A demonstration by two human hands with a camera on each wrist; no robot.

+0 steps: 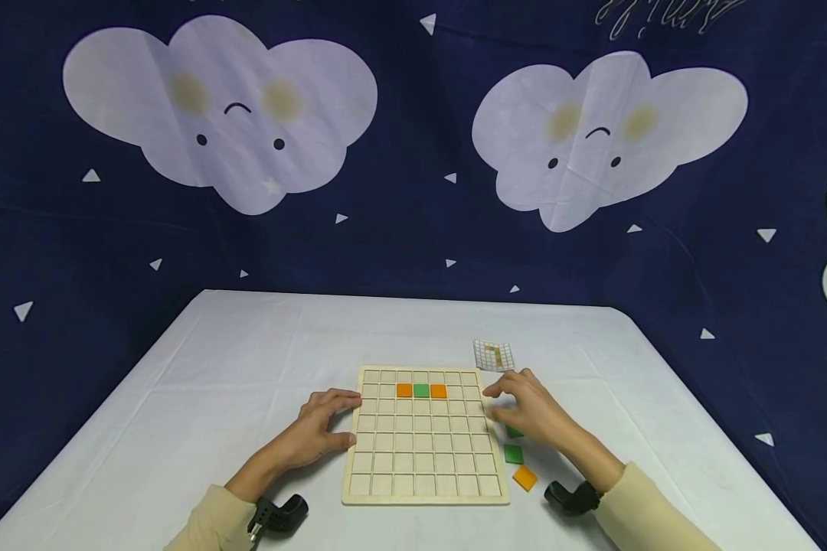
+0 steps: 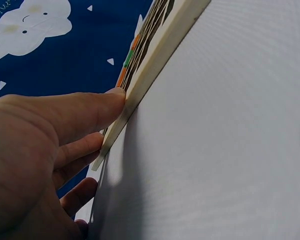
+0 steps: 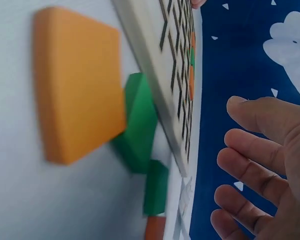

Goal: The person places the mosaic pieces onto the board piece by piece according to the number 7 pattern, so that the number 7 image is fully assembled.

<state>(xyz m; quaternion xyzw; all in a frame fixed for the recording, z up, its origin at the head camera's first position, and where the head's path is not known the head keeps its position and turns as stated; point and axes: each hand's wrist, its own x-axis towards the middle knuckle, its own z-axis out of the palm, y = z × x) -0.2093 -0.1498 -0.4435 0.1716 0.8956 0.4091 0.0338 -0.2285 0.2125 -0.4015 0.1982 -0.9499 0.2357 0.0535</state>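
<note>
A pale wooden grid board (image 1: 413, 443) lies on the table, with an orange tile (image 1: 403, 390), a green tile (image 1: 421, 391) and another orange tile (image 1: 438, 391) side by side in its second row from the back. My left hand (image 1: 317, 428) touches the board's left edge with thumb and fingertips. Beyond the right edge hovers my right hand (image 1: 534, 409), its fingers loosely bent and holding nothing. Loose beside the board are a green tile (image 1: 513, 454), an orange tile (image 1: 524, 478) and a partly covered green tile (image 1: 514, 431). The right wrist view shows a further orange tile (image 3: 155, 228).
Behind the right hand lies a small card (image 1: 493, 356) printed with a coloured grid pattern. A white cloth covers the table (image 1: 248, 344). At the back hangs a dark blue curtain (image 1: 413, 153) with clouds and triangles.
</note>
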